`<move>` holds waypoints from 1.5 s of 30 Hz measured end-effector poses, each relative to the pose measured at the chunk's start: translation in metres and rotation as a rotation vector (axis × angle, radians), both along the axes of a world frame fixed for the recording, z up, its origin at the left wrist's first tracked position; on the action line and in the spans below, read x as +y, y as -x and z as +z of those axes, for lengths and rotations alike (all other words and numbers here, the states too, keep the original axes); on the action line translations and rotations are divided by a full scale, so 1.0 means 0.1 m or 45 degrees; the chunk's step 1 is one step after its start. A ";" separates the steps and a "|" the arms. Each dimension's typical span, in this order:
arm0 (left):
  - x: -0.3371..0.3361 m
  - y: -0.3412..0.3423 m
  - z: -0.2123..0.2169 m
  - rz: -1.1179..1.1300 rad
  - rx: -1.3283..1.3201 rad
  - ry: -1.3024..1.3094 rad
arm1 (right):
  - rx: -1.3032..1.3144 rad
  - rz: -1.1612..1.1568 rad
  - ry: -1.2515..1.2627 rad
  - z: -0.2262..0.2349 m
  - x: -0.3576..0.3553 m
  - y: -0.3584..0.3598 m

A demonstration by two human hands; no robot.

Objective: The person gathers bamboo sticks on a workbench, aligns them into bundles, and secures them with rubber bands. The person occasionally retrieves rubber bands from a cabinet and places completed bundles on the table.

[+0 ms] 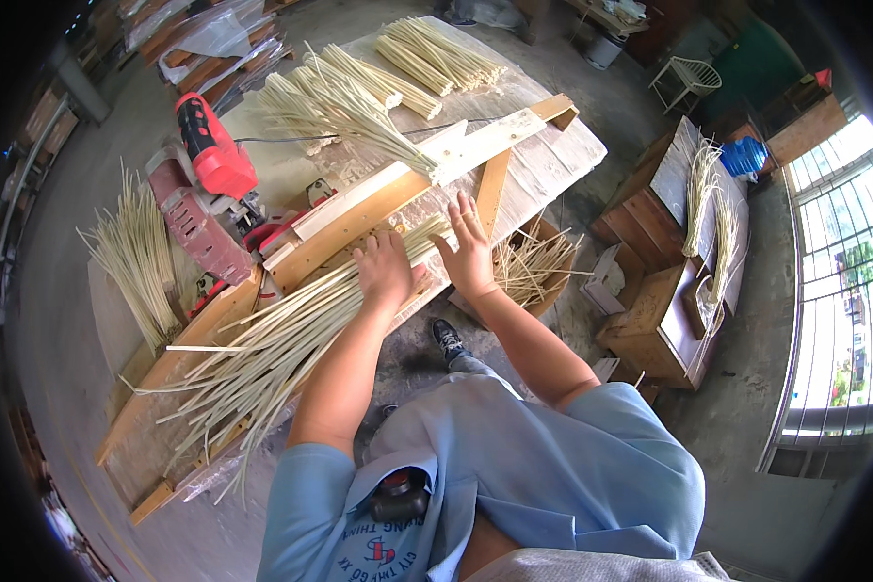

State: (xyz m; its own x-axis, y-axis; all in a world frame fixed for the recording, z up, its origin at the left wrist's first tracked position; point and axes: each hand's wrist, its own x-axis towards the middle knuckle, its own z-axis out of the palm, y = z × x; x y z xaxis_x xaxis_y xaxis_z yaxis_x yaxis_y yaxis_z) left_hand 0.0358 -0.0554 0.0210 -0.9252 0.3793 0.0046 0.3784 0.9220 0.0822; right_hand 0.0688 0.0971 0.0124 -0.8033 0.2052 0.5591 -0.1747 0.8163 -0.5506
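Note:
A loose bundle of long, pale rattan-like sticks (272,335) lies along a wooden trough beside the wooden fence (359,228), its left ends fanned out. My left hand (385,270) rests on top of the bundle with its fingers curved over it. At the bundle's right end, my right hand (468,254) is stretched flat, its palm against the stick ends and its fingers extended. Left of the fence stands a red miter saw (209,165), its head raised and its blade guard (194,228) near the trough. Neither hand touches the saw.
More stick bundles (359,97) lie on the worktable (553,155) behind the fence. Another bundle (136,262) stands left of the saw. Below the right end, a box (548,291) holds short offcuts. Wooden cabinets (650,204) with sticks on top stand at right. A cable (291,139) crosses the table.

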 end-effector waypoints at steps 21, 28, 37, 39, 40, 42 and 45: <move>0.00 0.02 -0.22 -0.093 0.198 0.071 | 0.225 0.324 -0.292 0.03 -0.39 -0.16; -0.06 0.02 -0.26 -0.043 0.266 0.062 | -0.107 -0.446 0.404 -0.13 -0.77 -0.22; 0.01 -0.04 -0.07 -0.089 0.071 0.054 | -0.580 -0.634 1.602 -0.12 0.14 0.10; 0.00 -0.02 -0.06 -0.076 0.042 0.059 | -0.620 -0.438 1.805 -0.15 0.24 0.15; -0.03 0.00 -0.09 -0.057 0.025 0.065 | -0.695 -0.335 1.779 -0.14 0.28 0.20; -0.05 0.00 -0.11 -0.054 0.148 0.047 | -0.841 -0.148 1.722 -0.15 0.40 0.30; 0.01 0.02 -0.05 -0.057 0.028 0.024 | -1.020 0.092 1.652 -0.19 0.71 0.42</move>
